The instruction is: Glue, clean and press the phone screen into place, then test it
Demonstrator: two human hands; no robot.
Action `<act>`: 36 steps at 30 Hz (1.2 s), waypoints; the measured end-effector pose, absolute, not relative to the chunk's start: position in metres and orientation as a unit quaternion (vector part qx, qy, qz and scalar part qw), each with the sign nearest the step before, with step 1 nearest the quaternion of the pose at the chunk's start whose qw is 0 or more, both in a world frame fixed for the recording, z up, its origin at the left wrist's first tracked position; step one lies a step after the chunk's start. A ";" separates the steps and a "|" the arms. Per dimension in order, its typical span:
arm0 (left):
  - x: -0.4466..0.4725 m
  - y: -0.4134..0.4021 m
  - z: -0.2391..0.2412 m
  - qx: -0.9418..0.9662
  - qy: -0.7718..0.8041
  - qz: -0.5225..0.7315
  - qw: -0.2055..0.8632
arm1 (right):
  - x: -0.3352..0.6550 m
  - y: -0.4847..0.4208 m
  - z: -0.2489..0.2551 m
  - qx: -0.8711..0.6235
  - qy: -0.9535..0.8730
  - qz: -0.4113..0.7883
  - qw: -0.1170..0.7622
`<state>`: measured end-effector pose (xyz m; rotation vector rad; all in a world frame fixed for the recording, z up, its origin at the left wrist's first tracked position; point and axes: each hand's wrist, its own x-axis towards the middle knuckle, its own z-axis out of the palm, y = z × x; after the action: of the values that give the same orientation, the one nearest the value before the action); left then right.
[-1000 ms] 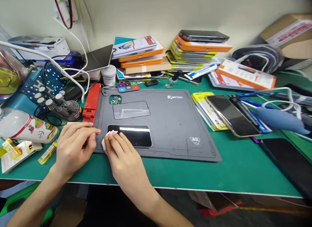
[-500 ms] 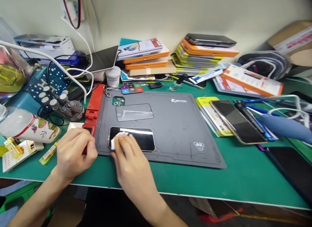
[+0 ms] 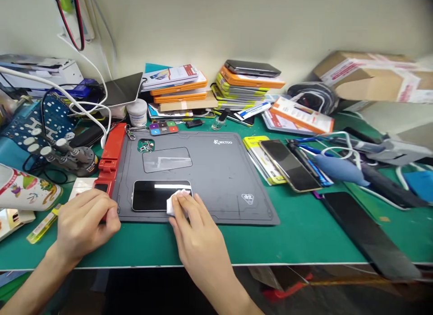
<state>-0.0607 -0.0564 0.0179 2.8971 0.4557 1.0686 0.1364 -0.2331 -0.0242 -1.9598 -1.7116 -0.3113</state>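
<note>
A black phone [image 3: 150, 196] lies screen-up near the front left of a grey work mat [image 3: 219, 179]. My right hand [image 3: 196, 224] presses a small white wipe [image 3: 174, 202] onto the phone's right end, fingers closed on the wipe. My left hand [image 3: 84, 222] rests curled on the green table beside the mat's left edge, next to a red tool [image 3: 110, 157]; I cannot make out anything held in it. A clear glass sheet [image 3: 167, 159] lies on the mat just behind the phone.
Stacks of orange and yellow boxes [image 3: 250, 85] line the back wall. Another phone [image 3: 289, 164] and a blue blower [image 3: 338, 168] lie right of the mat, a dark glass panel [image 3: 361, 231] nearer the front edge. Screwdrivers in a stand [image 3: 72, 155] and cables crowd the left.
My right hand has slid the white wipe across the phone's screen from its left end to its right end. The left hand stayed by the mat's left edge. The view shifted right.
</note>
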 end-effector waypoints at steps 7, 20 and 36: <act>-0.083 -0.081 0.015 0.921 0.106 0.370 -0.051 | 0.143 -0.226 -0.036 -0.741 -0.615 -0.108 0.248; -0.097 -0.107 -0.014 0.912 0.250 0.320 -0.055 | 0.136 -0.219 -0.040 -0.738 -0.623 -0.118 0.229; -0.112 -0.106 -0.012 0.869 0.309 0.373 0.100 | 0.115 -0.223 -0.051 -0.730 -0.631 -0.128 0.229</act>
<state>-0.1121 -0.1057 -0.0117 2.5698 0.9130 1.1030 0.1147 -0.2229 -0.0512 -2.0112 -1.7364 -0.3525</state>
